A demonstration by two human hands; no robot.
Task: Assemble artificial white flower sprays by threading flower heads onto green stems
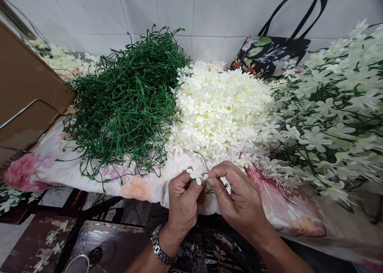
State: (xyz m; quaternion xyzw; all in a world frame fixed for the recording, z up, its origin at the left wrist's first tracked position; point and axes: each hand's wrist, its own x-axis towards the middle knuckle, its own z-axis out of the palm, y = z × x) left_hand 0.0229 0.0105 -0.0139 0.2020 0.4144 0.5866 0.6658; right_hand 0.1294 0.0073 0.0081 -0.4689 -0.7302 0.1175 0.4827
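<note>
My left hand [183,203] and my right hand [236,191] meet at the front edge of the cloth-covered surface. Between thumb and finger, the left one pinches a white artificial flower [196,175] with a thin green stem [204,159]. The right fingertips are closed at the flower's right side, on a small white piece too small to make out fully. Straight ahead lies a heap of loose white blossoms [221,105]. To its left rises a tangled pile of green plastic stems [128,101].
Assembled white flower sprays [326,133] crowd the right side. A black floral bag [269,55] leans against the tiled wall [167,11]. A cardboard box [26,77] stands at the left. The floral cloth [176,161] covers the work surface; a brown wooden surface [110,245] is below left.
</note>
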